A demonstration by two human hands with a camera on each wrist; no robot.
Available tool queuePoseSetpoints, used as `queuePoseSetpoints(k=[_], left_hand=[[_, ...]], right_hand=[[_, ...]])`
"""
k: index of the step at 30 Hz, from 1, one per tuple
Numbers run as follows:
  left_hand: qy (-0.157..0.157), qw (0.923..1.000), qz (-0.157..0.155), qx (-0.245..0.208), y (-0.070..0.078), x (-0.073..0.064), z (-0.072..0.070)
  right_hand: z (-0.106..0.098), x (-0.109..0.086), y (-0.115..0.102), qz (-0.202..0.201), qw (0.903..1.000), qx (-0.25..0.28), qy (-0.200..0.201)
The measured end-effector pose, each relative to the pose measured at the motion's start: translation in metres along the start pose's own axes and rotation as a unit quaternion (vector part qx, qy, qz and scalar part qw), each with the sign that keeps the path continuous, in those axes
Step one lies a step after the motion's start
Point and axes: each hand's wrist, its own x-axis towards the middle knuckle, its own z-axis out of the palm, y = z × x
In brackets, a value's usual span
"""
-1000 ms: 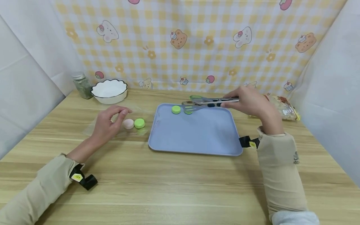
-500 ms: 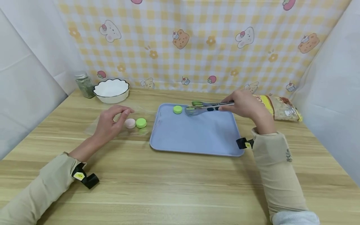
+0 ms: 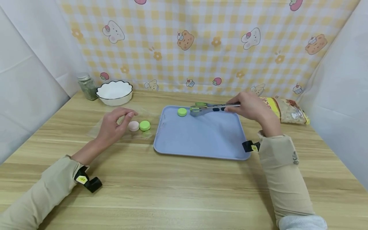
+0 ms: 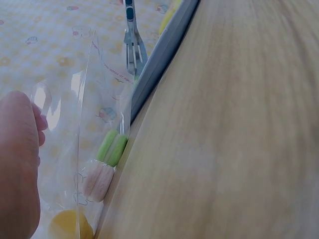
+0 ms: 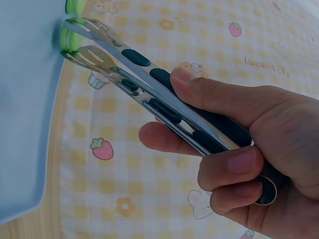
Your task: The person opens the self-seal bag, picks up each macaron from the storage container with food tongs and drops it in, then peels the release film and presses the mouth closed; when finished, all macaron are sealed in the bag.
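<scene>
My right hand (image 3: 250, 105) holds metal serving tongs (image 5: 149, 94) with dark grip pads, thumb on one arm and fingers curled round the other. Their slotted ends lie on either side of a green macaron (image 5: 70, 37) at the far edge of the blue tray (image 3: 201, 140). Another green macaron (image 3: 182, 112) sits just left of it. My left hand (image 3: 115, 123) pinches the raised edge of a clear plastic bag (image 4: 82, 109), thumb close to the forefinger. Inside that bag are a green macaron (image 4: 112, 148), a pink macaron (image 4: 98, 181) and a yellow macaron (image 4: 70, 225).
A white scalloped bowl (image 3: 114, 93) and a lidded glass jar (image 3: 87, 87) of dried green stuff stand at the back left. Behind my right hand lies a yellow-and-clear food packet (image 3: 290, 110). A checked curtain (image 3: 201, 48) closes off the back of the table.
My right hand has shifted left and slightly down with the tongs, and their ends have come closer together around the green macaron. The left hand keeps its place at the bag.
</scene>
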Motion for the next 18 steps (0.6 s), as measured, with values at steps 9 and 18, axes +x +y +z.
queuePoseSetpoints(k=[9,18], left_hand=[[-0.002,1.0000,-0.005,0.004,-0.001,-0.001,-0.001],[0.005,1.0000,-0.006,0.001,-0.001,0.000,-0.001]], right_hand=[[-0.008,-0.008,-0.001,-0.017,0.9993,0.021,0.026],[-0.015,-0.015,-0.011,-0.028,0.9983,0.026,0.043]])
